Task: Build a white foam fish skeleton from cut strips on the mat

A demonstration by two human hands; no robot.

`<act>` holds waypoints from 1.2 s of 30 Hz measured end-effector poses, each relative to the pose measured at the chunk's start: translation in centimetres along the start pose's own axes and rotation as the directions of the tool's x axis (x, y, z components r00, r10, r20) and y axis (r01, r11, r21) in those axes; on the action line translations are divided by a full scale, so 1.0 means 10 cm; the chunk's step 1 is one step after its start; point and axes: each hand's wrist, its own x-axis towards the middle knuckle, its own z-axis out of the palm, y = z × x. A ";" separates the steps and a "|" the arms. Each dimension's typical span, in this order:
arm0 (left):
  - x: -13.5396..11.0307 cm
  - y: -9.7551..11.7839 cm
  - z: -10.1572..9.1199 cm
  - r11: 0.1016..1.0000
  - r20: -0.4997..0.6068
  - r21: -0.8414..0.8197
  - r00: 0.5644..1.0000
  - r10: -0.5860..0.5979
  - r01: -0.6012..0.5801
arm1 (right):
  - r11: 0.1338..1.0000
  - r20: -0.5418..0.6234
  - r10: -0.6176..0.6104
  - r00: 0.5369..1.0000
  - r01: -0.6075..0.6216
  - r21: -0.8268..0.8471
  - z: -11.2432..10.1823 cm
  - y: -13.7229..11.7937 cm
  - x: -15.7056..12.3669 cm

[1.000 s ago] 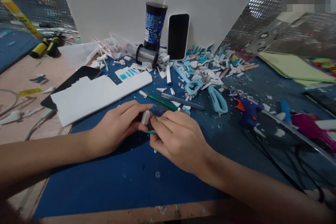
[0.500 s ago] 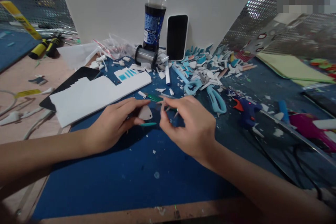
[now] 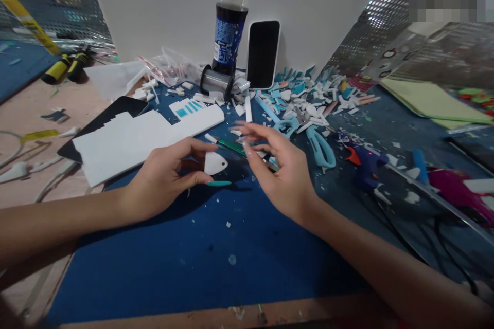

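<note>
Pinched between the thumb and fingers of the left hand (image 3: pixel 170 177) is a small white foam piece (image 3: pixel 215 163), rounded at one end and pointed at the other, held just above the blue mat (image 3: pixel 162 267). A thin teal strip (image 3: pixel 218 183) lies just below the piece, at the tip of the lowest finger; whether the finger touches it cannot be told. The right hand (image 3: pixel 283 175) hovers just to the right of the piece, fingers spread apart and holding nothing, its fingertips blurred.

Small white crumbs dot the mat below and between the two hands. Just beyond the piece, a green-handled knife (image 3: pixel 230 146) and a grey pen (image 3: pixel 266 159) lie slantwise, partly hidden behind the right hand's fingers. To the left of the grip lies a large white foam sheet (image 3: pixel 131 141) with a stepped edge, resting on a black board (image 3: pixel 111 111); at the sheet's far end sits a small white card with blue stripes (image 3: pixel 186 108). To the right of the open hand lie light blue scissors (image 3: pixel 318 144) and, further right, a blue glue gun (image 3: pixel 365 162) with a red trigger.

Further back, a heap of white and blue foam scraps (image 3: pixel 309 97) spreads across the mat. Behind the grip stand a spool of wire (image 3: pixel 216 82), a dark soda bottle (image 3: pixel 228 36) with a blue label, and a phone (image 3: pixel 263 54) leaning upright against the white wall (image 3: pixel 162 5).
</note>
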 end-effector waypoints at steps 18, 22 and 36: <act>-0.01 -0.01 -0.03 0.892 0.064 0.386 0.971 0.230 -0.236 | 0.999 0.175 -0.040 0.984 0.045 -0.025 -0.04 -0.04 0.01; -0.03 -0.01 -0.02 0.807 0.068 0.498 0.942 0.329 -0.318 | 0.995 0.173 -0.072 0.982 0.083 -0.058 -0.04 -0.08 0.00; -0.03 -0.02 -0.02 0.762 0.112 0.531 0.922 0.371 -0.371 | 0.957 0.325 -0.202 0.924 0.256 -0.135 -0.04 -0.06 0.00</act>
